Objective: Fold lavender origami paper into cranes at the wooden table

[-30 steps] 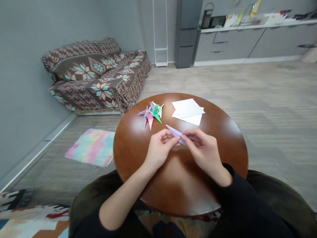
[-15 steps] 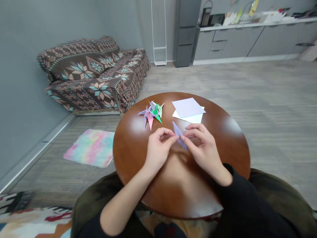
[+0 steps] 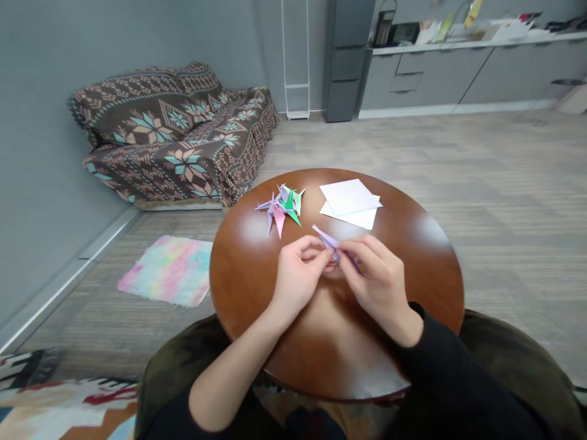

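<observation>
Seen from the head camera, a small piece of folded lilac paper [image 3: 323,236] is pinched between a person's two bare hands above the near-middle of a round wooden table [image 3: 339,348], its pointed end angled away from the person. The slender paper could crease off line or tear, a likely result of the two hands pulling unevenly or pressing too hard at the narrow spot where their fingertips meet; a loosened pinch could also let the layers spring apart or the piece drop to the tabletop. The left hand [image 3: 299,269] is partly closed, its thumb and forefinger gripping the paper and the other fingers curled beneath. The right hand [image 3: 376,272] grips the same piece, thumb against bent fingers, covering much of its near end, so the folds there cannot be made out. Beyond the left hand, well clear of it, sits a cluster of folded paper figures [image 3: 278,215] in lilac, pink and green, their points overlapping. Beyond the right hand lies a pale lilac sheet [image 3: 350,195], flat and askew atop a whitish sheet [image 3: 364,220], both apart from the fingers at work.
</observation>
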